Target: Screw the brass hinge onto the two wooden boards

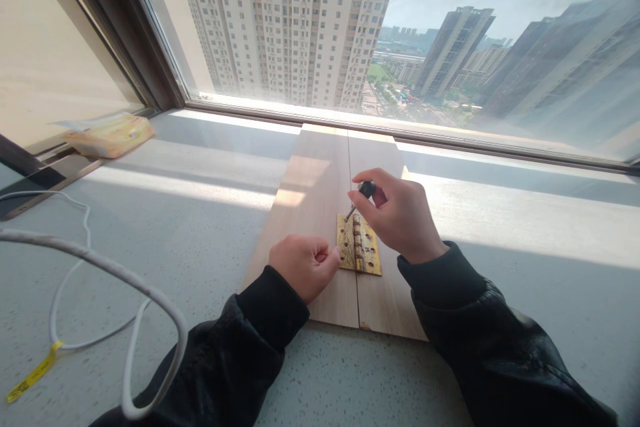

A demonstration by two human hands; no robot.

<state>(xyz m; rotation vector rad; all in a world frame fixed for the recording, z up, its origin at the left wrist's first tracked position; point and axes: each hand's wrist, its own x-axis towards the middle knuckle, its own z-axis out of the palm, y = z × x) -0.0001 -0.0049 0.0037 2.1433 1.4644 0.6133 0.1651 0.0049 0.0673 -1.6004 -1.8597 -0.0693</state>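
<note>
A worn brass-coloured hinge (359, 245) lies flat across the seam between two pale wooden boards (316, 180). My right hand (400, 210) pinches the dark handle of a short screwdriver (367, 189) between thumb and fingers. Its shaft slants down to the left, and the tip meets the upper hole of the hinge's left leaf. Whether a screw sits under the tip is too small to tell. My left hand (303, 267) is closed in a loose fist on the left board, its thumb against the hinge's left edge; its palm side is hidden.
The boards rest on a speckled white windowsill (200, 213) and reach back to the window frame (280, 121). A white cable (160, 300) with a yellow tag (34, 373) loops at the left. A yellow-orange packet (113, 135) lies in the back left corner.
</note>
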